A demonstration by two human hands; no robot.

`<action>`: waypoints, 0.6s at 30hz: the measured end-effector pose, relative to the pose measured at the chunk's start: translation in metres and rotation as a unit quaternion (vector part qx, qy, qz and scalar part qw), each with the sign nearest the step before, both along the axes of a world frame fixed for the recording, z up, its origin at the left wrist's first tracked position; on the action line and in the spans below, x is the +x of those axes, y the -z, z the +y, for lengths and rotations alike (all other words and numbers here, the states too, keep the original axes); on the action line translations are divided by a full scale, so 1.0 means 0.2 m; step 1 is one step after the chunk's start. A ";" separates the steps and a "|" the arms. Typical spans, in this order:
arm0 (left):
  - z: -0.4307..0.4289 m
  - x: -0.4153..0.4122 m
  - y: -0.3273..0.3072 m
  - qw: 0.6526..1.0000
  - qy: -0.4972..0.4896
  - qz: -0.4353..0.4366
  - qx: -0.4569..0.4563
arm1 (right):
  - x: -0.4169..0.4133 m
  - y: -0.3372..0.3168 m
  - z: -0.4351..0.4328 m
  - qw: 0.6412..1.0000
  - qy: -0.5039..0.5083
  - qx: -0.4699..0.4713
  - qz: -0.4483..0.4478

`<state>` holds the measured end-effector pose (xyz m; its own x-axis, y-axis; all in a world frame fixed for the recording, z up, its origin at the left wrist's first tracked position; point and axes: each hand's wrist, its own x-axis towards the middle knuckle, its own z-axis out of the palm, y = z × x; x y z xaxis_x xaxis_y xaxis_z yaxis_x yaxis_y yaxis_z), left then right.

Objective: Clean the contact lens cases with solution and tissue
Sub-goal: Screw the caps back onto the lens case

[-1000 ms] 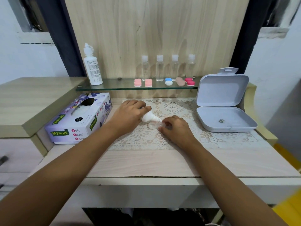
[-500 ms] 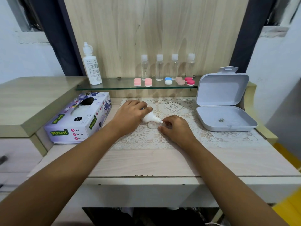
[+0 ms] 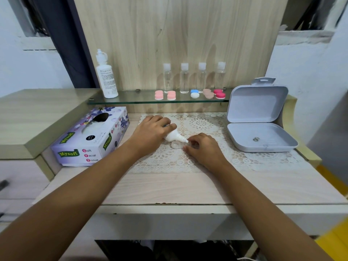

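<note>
The small white bottle is being gripped by the left hand, with the fingers curled round its body. It is being held tilted, the nozzle pointing down and to the right, just above the clear lens case. This case is lying on the lace mat, near the middle of the desk. Its right end is being pinched, as it seems, by the curled fingertips of the right hand, though the contact is too small to be seen surely. Whether any liquid is coming out cannot be told.

The task is being judged as only in its early part. Solution is apparently being given to one case, and no tissue is being held in either hand. The tissue box is being left untouched at the left side, near the left forearm. On the glass shelf the coloured lens cases are being kept in a row, well apart from both hands. So the wiping of the clear case is probably being left for later, and likely the whole cleaning of the coloured ones too. The grey box is standing open at the right.
</note>
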<state>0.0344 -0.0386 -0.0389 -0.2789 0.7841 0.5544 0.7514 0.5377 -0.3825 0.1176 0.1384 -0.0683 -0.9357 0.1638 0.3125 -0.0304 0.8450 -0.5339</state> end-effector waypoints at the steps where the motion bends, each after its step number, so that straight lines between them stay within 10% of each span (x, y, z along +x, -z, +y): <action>1: 0.00 0.00 0.00 1.000 -0.001 0.000 0.000 | 0.00 0.00 0.00 1.000 0.000 0.001 0.000; 18: -0.01 0.02 0.02 0.999 -0.010 -0.050 0.018 | 0.02 -0.01 -0.01 1.000 0.001 0.002 0.010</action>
<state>0.0377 -0.0407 -0.0431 -0.3496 0.7583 0.5502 0.7743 0.5645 -0.2860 0.1207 0.1370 -0.0669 -0.9292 0.1634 0.3314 -0.0400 0.8472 -0.5298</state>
